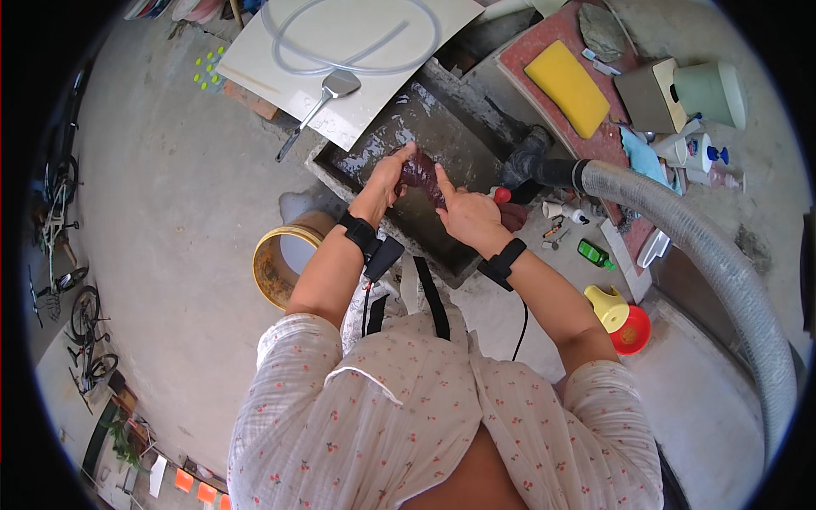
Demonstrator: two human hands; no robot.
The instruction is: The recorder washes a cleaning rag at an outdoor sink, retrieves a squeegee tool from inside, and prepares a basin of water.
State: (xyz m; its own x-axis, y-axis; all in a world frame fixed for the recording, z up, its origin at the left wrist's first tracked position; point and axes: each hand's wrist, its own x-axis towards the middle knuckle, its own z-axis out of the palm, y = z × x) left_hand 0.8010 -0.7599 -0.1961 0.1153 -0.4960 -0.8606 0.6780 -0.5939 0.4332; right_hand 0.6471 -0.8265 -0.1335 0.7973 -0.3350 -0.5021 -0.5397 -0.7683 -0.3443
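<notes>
A wet dark red cloth (421, 172) is stretched, bunched up, between my two hands above a concrete basin (398, 220). My left hand (382, 178) grips its left end, thumb along the top. My right hand (470, 213) is closed around the other side, its index finger extended along the fabric. Past the right hand, more dark red fabric (513, 217) shows at the basin's edge, beside a small red object (502, 194) I cannot identify. Glossy wet patches cover the basin floor (456, 143).
A white board (255, 54) with a metal spatula (322, 102) and clear hose (376, 67) overlaps the basin's far left. At left stands a yellow-rimmed bucket (255, 264). A thick grey duct (676, 204) arches at right, near a yellow sponge (567, 89) and green bottle (594, 253).
</notes>
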